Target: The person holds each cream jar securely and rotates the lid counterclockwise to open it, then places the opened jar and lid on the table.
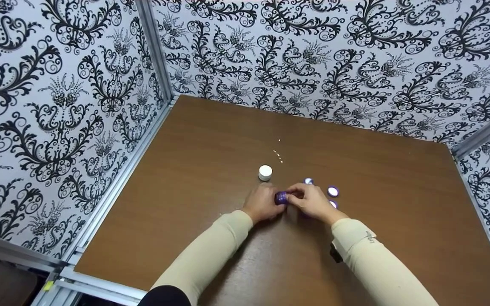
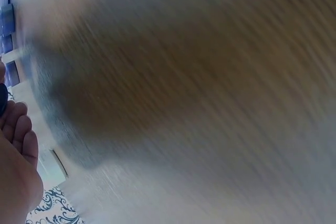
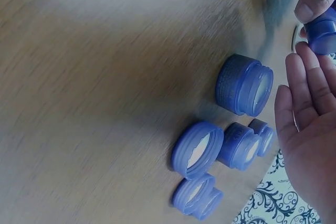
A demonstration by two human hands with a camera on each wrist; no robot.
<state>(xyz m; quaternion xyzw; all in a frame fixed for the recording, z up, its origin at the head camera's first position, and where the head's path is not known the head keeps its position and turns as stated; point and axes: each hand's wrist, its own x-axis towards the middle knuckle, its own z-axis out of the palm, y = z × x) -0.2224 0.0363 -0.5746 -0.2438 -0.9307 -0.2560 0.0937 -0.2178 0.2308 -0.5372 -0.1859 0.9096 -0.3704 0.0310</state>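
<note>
Both hands meet over the brown table (image 1: 211, 161): left hand (image 1: 263, 203) and right hand (image 1: 313, 200) pinch a purple jar (image 1: 280, 197) between fingertips. The right wrist view alone shows the other purple jars (image 3: 244, 84); their print is probably too blurred to read.

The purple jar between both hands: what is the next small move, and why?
Probably twist it open or shut: the left hand and right hand both grip the purple jar just above the table, beside other small purple jars.
</note>
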